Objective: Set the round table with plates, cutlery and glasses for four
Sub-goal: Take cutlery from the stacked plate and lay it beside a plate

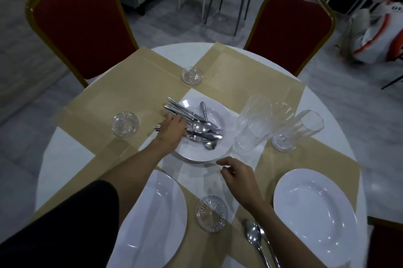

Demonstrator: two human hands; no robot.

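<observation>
A white plate stack (224, 113) sits mid-table with a pile of cutlery (196, 124) on it. My left hand (171, 130) rests on the pile's left side, fingers over the handles; whether it grips any is unclear. My right hand (236, 173) hovers near the stack's front rim, fingers loosely curled, holding nothing. One white plate (152, 219) lies on the near-left placemat, another (316, 209) on the near-right placemat. A spoon and another piece of cutlery (254, 237) lie between them. Tall clear glasses (253, 124) stand right of the stack.
Glass coasters sit at the far centre (192, 75), left (126, 124), near centre (211, 213) and under a right-hand glass (283, 141). Beige placemats (122, 93) cover the round white table (72, 145). Two red chairs (80, 28) (292, 28) stand behind it.
</observation>
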